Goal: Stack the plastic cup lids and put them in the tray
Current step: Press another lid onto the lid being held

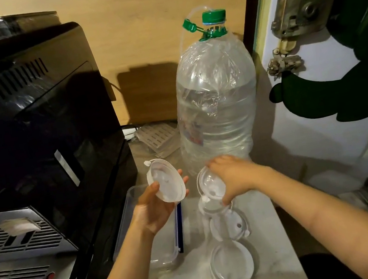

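A person stands at a narrow pale counter (258, 202), seen from a head camera looking down. The left hand (152, 209) holds one clear plastic cup lid (165, 180) tilted on edge, thumb on the near face and fingers behind it, above the far end of a clear plastic tray (134, 193). The right hand (232, 176) is closed on a second lid (210, 183), thumb at its near rim and fingers over its far rim, raised off or tipping up from another lid just below it (211, 207).

Two more lids lie flat on the counter in a line toward six o'clock: one with a small sip hole (230, 226), then one nearest the body (232, 265).

The step in hand appears to be gathering: two lids held, none seen in the tray, though arm and hand hide part of it. The next move likely calls for turning both lids the same way and nesting the right one onto the left one at about nine o'clock from the right hand.

Room is tight. A large water bottle (216, 99) stands at twelve o'clock, just beyond the right hand. A black coffee machine (34, 121) walls off nine o'clock beside the tray. The counter's edge runs close at three o'clock, near the row of lids, with a door (321, 115) beyond
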The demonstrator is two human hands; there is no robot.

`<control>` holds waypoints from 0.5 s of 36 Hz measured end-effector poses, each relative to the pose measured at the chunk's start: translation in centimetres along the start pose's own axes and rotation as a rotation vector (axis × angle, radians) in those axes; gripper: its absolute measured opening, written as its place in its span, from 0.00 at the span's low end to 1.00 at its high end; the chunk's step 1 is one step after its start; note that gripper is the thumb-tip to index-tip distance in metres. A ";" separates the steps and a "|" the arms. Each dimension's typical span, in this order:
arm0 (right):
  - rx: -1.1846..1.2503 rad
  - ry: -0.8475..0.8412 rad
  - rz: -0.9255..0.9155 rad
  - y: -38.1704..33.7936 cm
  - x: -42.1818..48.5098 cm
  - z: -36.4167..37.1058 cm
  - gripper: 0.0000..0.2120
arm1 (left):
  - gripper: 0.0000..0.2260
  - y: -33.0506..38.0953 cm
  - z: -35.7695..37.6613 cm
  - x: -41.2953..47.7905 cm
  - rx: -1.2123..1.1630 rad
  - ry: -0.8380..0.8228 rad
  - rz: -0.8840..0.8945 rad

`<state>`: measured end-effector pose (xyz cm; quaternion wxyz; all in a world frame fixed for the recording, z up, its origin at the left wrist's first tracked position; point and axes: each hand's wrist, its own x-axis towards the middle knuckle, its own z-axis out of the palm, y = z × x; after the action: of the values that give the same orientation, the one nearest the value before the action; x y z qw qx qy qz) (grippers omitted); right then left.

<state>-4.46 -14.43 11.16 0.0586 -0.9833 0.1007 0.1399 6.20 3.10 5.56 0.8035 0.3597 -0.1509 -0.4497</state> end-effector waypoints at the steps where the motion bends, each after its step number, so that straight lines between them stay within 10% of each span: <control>1: 0.013 0.038 0.004 0.2 -0.6 -1.0 0.45 | 0.45 -0.1 0.0 0.1 -0.017 0.005 -0.001; 18: 0.745 0.382 0.030 -3.8 -3.8 -5.5 0.40 | 0.44 -0.7 4.1 1.1 -0.037 -0.152 0.032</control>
<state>-5.78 -10.81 17.81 0.3884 -0.9016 0.1678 -0.0901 4.05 0.17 7.77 0.8031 0.3071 -0.2090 -0.4658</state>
